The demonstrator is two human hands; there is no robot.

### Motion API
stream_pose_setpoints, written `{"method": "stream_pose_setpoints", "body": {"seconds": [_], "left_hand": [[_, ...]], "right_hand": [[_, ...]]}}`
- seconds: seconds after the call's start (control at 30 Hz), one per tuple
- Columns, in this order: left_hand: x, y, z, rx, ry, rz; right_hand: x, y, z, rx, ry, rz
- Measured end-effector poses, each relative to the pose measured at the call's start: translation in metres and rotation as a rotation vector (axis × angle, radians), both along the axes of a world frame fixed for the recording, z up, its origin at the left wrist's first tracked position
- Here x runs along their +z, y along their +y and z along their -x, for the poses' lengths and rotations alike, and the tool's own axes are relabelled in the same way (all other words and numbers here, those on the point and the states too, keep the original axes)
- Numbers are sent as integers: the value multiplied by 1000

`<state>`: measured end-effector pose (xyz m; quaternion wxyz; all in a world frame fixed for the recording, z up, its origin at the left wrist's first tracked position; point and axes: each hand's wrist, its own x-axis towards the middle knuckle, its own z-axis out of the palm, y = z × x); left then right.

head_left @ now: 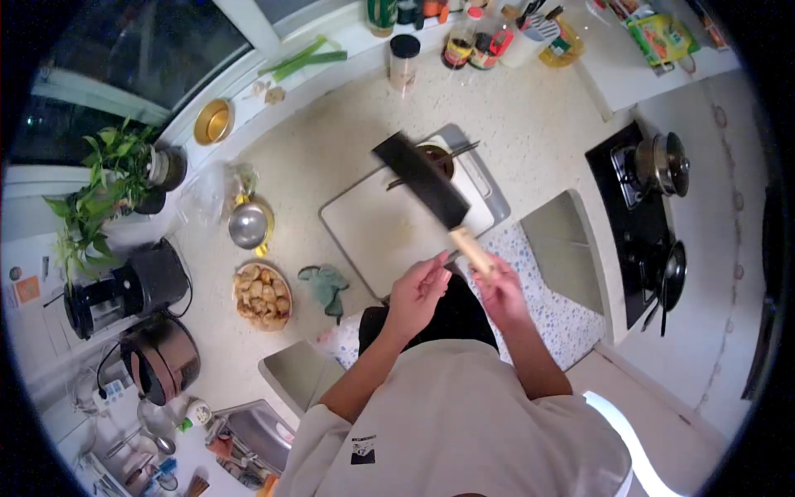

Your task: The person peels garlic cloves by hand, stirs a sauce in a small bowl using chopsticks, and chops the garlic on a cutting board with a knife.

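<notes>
A cleaver point(422, 182) with a broad dark blade and a pale wooden handle is held up over the cutting board point(364, 219). My right hand point(503, 294) is closed around the handle's lower end. To its left, my left hand point(416, 296) is raised near the board's front edge, fingers loosely bent and apart, with nothing visible in them. Behind the blade, partly covered by it, a small dark bowl point(443, 162) stands on the board with chopsticks point(465, 149) lying across it. Small pale bits lie on the board's surface.
Left of the board are a teal cloth point(325, 287), a plate of browned chunks point(263, 296) and a metal bowl point(250, 226). Bottles point(460, 50) and a jar point(404, 62) line the back. A stove with a pot point(662, 164) is at right, a sink point(257, 435) at lower left.
</notes>
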<state>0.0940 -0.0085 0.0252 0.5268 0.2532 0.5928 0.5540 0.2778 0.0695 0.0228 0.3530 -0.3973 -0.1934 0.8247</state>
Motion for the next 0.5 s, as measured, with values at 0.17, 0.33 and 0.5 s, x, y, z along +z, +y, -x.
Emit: {"method": "stream_pose_setpoints", "body": {"seconds": [0.17, 0.33, 0.5], "left_hand": [[-29, -53, 4, -2, 11, 110], [-46, -74, -3, -29, 253, 94], [-57, -59, -10, -180, 519, 38]], "right_hand": [[-17, -66, 14, 260, 118, 48], [-18, -78, 27, 552, -310, -367], [-54, -93, 25, 384, -754, -540]]}}
